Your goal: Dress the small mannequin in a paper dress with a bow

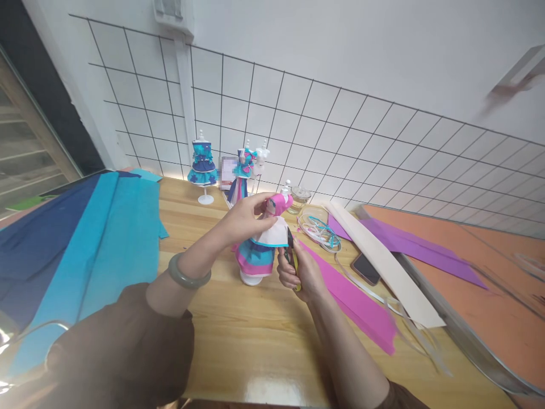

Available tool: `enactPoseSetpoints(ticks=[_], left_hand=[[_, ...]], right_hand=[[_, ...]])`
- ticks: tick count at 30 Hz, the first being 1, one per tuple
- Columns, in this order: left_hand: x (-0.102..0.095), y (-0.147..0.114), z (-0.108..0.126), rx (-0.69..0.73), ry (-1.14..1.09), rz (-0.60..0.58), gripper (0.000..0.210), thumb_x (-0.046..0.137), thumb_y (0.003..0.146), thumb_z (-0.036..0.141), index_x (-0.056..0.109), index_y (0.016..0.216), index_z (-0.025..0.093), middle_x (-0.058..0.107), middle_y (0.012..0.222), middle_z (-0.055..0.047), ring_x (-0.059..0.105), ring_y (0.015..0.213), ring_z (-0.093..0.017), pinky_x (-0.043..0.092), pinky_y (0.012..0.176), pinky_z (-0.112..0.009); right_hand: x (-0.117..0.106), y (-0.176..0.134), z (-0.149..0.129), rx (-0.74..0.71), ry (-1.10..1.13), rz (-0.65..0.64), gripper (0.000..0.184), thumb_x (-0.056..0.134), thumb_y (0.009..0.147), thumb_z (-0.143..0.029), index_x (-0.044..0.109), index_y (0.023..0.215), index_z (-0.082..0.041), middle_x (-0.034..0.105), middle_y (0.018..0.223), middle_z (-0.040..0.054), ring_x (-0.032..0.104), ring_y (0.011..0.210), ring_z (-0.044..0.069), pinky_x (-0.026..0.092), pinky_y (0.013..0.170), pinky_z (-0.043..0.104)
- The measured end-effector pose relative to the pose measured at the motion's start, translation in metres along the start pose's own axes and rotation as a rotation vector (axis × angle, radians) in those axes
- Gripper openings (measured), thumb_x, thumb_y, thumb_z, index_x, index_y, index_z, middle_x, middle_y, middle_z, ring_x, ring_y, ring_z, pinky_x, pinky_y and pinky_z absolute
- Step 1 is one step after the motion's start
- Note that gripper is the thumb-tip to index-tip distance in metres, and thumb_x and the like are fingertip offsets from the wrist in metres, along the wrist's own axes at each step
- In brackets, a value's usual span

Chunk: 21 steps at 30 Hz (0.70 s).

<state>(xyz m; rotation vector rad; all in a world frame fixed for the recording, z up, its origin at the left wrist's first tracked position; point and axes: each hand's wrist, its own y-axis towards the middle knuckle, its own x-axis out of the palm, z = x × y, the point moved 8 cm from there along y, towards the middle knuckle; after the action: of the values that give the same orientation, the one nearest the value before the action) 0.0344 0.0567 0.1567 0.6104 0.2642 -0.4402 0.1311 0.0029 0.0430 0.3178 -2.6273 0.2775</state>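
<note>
Gripping: left hand (244, 218) on dressed mannequin (258, 258), right hand (307, 272) on yellow-handled tool (296, 264); clear container (300, 196) behind, contents indistinct.

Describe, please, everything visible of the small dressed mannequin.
The mannequin tilts rightward on a round white base, above the wooden table. Below its white knob: pink top, blue-edged white layer, and blue-and-pink skirt, looking like fabric. The left hand holds it; the right hand has a yellow-handled tool at the white layer's edge.
</note>
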Motion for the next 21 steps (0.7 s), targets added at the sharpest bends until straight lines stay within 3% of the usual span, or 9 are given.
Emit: enactPoseSetpoints(ticks=[8,12,14,18,21], left_hand=[[-0.015,0.004,-0.013,-0.074,-0.149,0.002,0.047,0.06,0.072,0.023,0.054,0.117,0.013,0.064,0.1,-0.007,0.06,0.089,-0.017,0.05,0.072,-0.026],[-0.024,0.004,-0.019,-0.086,-0.223,-0.003,0.047,0.061,0.07,0.021,0.054,0.116,0.015,0.064,0.105,-0.009,0.059,0.098,-0.021,0.051,0.077,-0.03],[-0.023,0.003,-0.02,-0.106,-0.263,-0.051,0.048,0.062,0.069,0.02,0.054,0.116,0.016,0.064,0.104,-0.009,0.06,0.098,-0.021,0.051,0.077,-0.031],[-0.014,-0.001,-0.017,-0.137,-0.304,-0.181,0.047,0.062,0.071,0.021,0.054,0.117,0.017,0.065,0.098,-0.008,0.061,0.096,-0.021,0.051,0.075,-0.031],[-0.003,-0.006,-0.01,-0.14,-0.348,-0.288,0.048,0.063,0.07,0.022,0.054,0.117,0.018,0.065,0.099,-0.009,0.061,0.094,-0.021,0.05,0.073,-0.031]], right_hand=[[0.005,-0.003,0.004,0.04,-0.045,-0.096,0.048,0.045,0.077,-0.067,0.049,0.077,-0.019,0.032,0.04,-0.0122,0.013,0.028,0.002,0.013,0.029,0.015],[0.001,-0.006,-0.006,-0.096,-0.094,-0.145,0.048,0.057,0.07,-0.066,0.05,0.075,-0.019,0.026,0.04,-0.0135,0.012,0.029,0.002,0.012,0.03,0.015],[-0.006,-0.007,-0.017,-0.214,-0.097,-0.096,0.04,0.067,0.068,-0.055,0.048,0.072,-0.02,0.022,0.041,-0.0142,0.012,0.03,0.002,0.012,0.03,0.015],[-0.024,-0.009,-0.038,-0.397,-0.147,0.144,0.033,0.067,0.073,-0.042,0.043,0.066,-0.021,0.025,0.042,-0.0123,0.014,0.032,0.002,0.011,0.032,0.017],[-0.028,-0.011,-0.045,-0.466,-0.304,0.256,0.025,0.066,0.074,-0.041,0.054,0.076,-0.02,0.03,0.044,-0.0105,0.019,0.035,0.003,0.013,0.036,0.019]])
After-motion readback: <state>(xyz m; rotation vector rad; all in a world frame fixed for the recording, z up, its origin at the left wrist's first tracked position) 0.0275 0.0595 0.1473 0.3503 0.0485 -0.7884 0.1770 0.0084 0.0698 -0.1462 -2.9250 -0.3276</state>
